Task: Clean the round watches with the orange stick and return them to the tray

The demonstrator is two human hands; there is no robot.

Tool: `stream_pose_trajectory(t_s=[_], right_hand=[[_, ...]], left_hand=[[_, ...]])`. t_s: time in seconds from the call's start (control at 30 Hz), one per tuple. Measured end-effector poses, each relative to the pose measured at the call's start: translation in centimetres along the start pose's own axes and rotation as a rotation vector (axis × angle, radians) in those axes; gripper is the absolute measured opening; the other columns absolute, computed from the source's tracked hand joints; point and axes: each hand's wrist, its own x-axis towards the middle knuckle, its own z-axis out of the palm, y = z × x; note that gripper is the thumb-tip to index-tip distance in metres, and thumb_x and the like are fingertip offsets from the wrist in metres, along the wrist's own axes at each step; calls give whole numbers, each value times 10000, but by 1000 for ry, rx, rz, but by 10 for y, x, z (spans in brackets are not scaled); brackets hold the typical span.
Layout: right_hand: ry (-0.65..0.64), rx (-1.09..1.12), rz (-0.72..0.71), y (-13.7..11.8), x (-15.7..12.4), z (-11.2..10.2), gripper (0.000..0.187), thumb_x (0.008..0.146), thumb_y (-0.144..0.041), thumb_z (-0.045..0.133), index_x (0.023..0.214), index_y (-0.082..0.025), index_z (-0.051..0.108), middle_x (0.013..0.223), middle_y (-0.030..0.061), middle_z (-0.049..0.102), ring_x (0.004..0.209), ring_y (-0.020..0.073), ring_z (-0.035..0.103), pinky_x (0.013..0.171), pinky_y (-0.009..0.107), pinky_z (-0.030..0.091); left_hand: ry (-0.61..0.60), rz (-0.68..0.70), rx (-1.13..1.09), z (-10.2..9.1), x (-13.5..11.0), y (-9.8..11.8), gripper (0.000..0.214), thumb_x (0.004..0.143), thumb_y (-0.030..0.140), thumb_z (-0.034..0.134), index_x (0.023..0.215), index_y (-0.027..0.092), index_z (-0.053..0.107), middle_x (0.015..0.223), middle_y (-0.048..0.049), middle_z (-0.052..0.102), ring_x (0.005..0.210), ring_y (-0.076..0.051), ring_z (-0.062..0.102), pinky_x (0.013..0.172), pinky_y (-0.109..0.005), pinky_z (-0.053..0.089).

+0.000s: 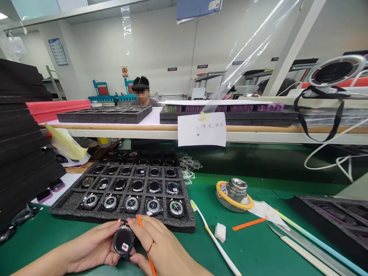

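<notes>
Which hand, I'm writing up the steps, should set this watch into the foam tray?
Probably the left: the left hand cradles the round smartwatch, while the right hand is occupied gripping an orange stick.

Both hands are working a round watch over the green bench mat.

The left hand [92, 245] is cradling a round watch [123, 240] with a red-and-white sticker on its face, while the right hand [163, 245] is steadying it and pinching an orange stick [148, 257]. At 12 o'clock, a dark foam tray [67, 207] is holding rows of watches just beyond the hands. At 2 o'clock, a glass jar [236, 191] is sitting in a yellow ring. At 3 o'clock, a white sponge cube [220, 232] is lying beside a white plastic stick [217, 239].
</notes>
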Motion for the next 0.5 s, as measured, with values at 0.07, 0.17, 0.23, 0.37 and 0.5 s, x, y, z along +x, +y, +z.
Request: stream_pose_trajectory(t_s=[0.07,0.17,0.23,0.37,0.5], right_hand=[[-1,9,-6,-3,0,-3,697,1004,-374,634,1600,-139,359,1504,192,592,1425,302,539,1201,461,466],[17,23,-12,-7,0,-9,627,1022,-351,608,1577,-157,390,1502,161,606,1426,276,542,1220,440,447],[38,36,-1,-11,1,-13,561,1036,-347,583,1548,-172,434,1481,146,629,1410,261,560,1217,428,452],[124,70,6,-14,3,-16,377,1052,-316,555,1412,-211,591,1356,103,719,1333,215,629,1173,382,490],[222,100,-9,-13,9,-11,237,1046,-285,562,1208,-192,707,1244,89,776,1261,190,687,1141,344,507]], left_hand=[[-2,7,-11,1,-2,0,461,808,524,861,1034,140,746,883,-141,766,659,-126,652,602,-207,441],[-16,37,-9,2,-5,0,431,816,518,855,985,139,740,775,-74,731,611,-117,639,602,-220,452],[-46,57,39,3,-7,1,431,826,519,847,991,138,734,755,-63,725,605,-131,656,608,-238,473],[-123,46,194,5,-5,3,516,838,563,819,1117,140,716,859,-100,763,685,-204,744,697,-311,548],[-126,26,296,5,2,4,599,811,620,815,1157,143,709,879,-101,772,677,-237,763,661,-318,552]])
